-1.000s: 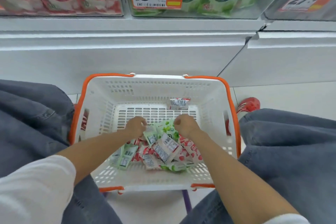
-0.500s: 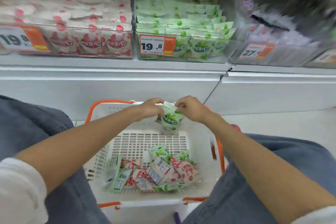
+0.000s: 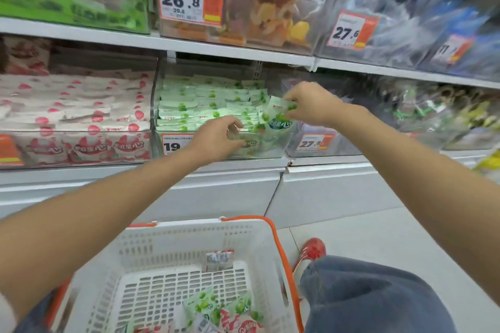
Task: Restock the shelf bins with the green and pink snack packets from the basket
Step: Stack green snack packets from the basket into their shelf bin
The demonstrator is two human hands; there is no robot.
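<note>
My right hand pinches a green snack packet over the right front corner of the clear bin of green packets. My left hand is in front of that bin's wall with its fingers curled; whether it holds anything is too blurred to tell. The bin of pink packets stands to the left on the same shelf. Below, the white basket with an orange rim holds a pile of green and pink packets and one lone packet against its far wall.
Price tags 19.8 and 27.6 hang on the bin fronts. An upper shelf with fruit-chip boxes runs just above the bins. My knee in jeans and a red shoe are right of the basket.
Both hands rose from the basket with a green packet up to the green bin. The view tilted up to the shelves.
</note>
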